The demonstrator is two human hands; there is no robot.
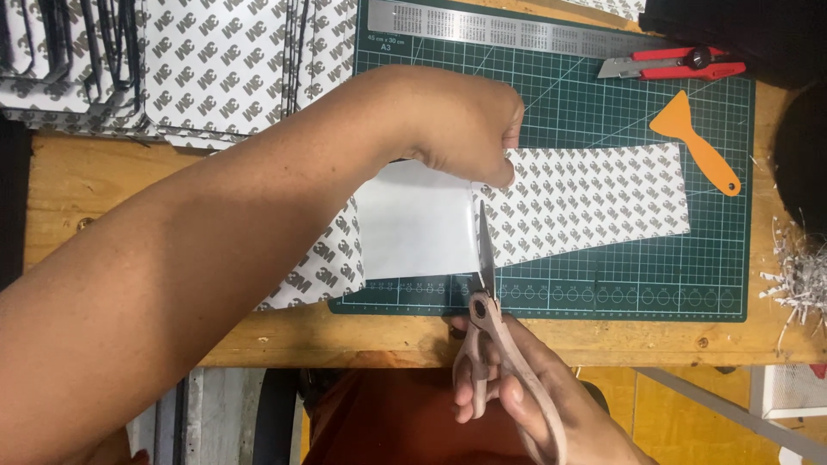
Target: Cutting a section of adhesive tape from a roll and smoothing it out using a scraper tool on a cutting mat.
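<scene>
Green mat [603,284]: sheet [594,202] beneath left hand [465,129]

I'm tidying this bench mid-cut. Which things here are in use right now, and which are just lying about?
In use:
left hand pinning the sheet
right hand working the scissors
cutting mat underneath

Lying about:
red knife
orange scraper
steel ruler
sheet stacks
paper shreds
</scene>
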